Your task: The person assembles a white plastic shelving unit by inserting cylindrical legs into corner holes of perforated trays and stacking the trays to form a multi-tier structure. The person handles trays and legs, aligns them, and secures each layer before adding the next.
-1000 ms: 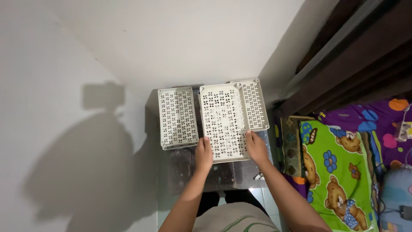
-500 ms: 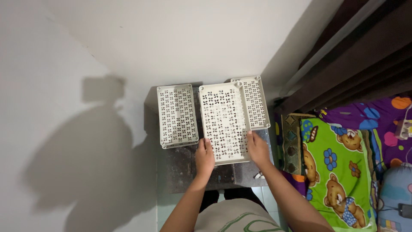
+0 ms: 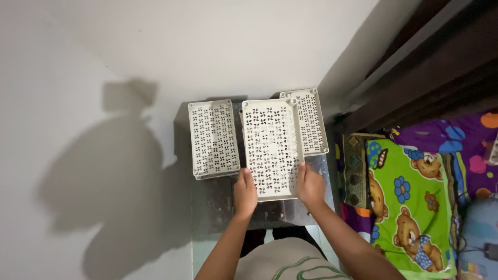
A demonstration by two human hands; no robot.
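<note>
Both hands hold the middle tray (image 3: 272, 148) by its near edge; the left hand (image 3: 245, 193) grips the near left corner, the right hand (image 3: 310, 185) the near right, fingers closed on the rim (thumbs on top). The tray is white and perforated, above a dark table (image 3: 223, 202) in a white corner; a left tray (image 3: 212, 138) lies just beside it, and a right tray (image 3: 311, 120) sits partly beneath its far edge; a green bear-print blanket (image 3: 404, 207) lies to the right.
</note>
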